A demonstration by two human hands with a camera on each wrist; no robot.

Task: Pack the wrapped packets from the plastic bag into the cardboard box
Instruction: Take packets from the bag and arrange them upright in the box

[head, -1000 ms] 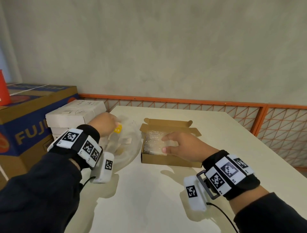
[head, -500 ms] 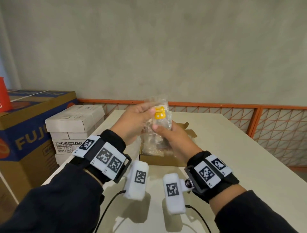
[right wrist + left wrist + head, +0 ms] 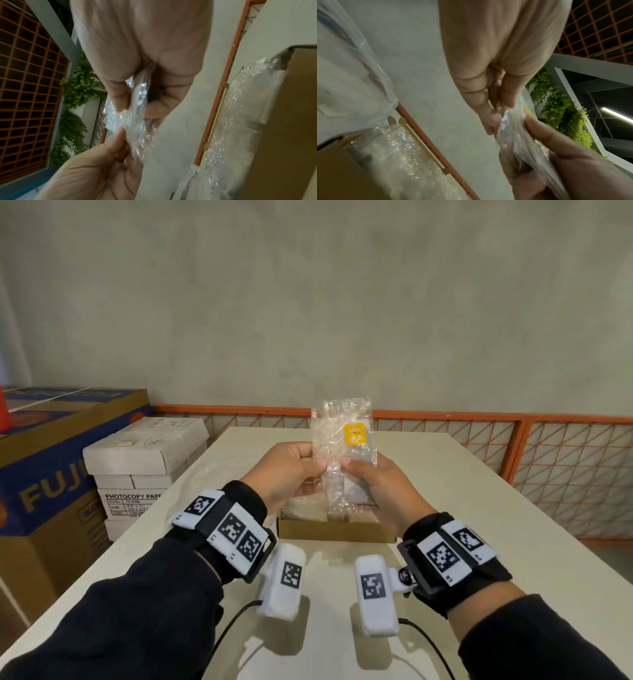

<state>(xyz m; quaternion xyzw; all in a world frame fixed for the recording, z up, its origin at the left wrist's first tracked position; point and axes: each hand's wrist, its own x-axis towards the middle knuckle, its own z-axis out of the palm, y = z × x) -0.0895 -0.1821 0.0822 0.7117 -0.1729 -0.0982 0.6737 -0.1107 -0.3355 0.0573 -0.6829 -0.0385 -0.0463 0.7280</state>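
Observation:
Both hands hold one bubble-wrapped packet [image 3: 342, 453] with a yellow label upright above the open cardboard box [image 3: 335, 530]. My left hand [image 3: 291, 470] pinches its left edge, and my right hand [image 3: 373, 477] pinches its right side. In the left wrist view the left hand [image 3: 498, 108] nips the packet [image 3: 520, 142]. The right wrist view shows the right hand [image 3: 135, 100] gripping the packet [image 3: 135, 121]. Another wrapped packet [image 3: 305, 511] lies in the box, seen also as packet [image 3: 406, 159] and packet [image 3: 236, 115]. The clear plastic bag [image 3: 342, 88] lies left of the box, mostly hidden behind my left hand in the head view.
The box sits mid-table on a white table [image 3: 445, 542]. An orange mesh railing [image 3: 548, 460] runs behind and along the right. Left of the table stand stacked white photocopy-paper boxes [image 3: 144, 467] and a large Fuji carton [image 3: 44, 474].
My left hand drew the packet out of the plastic bag and lifted it; my right hand left the box and joined it. The packet rose higher over the box, now held upright.

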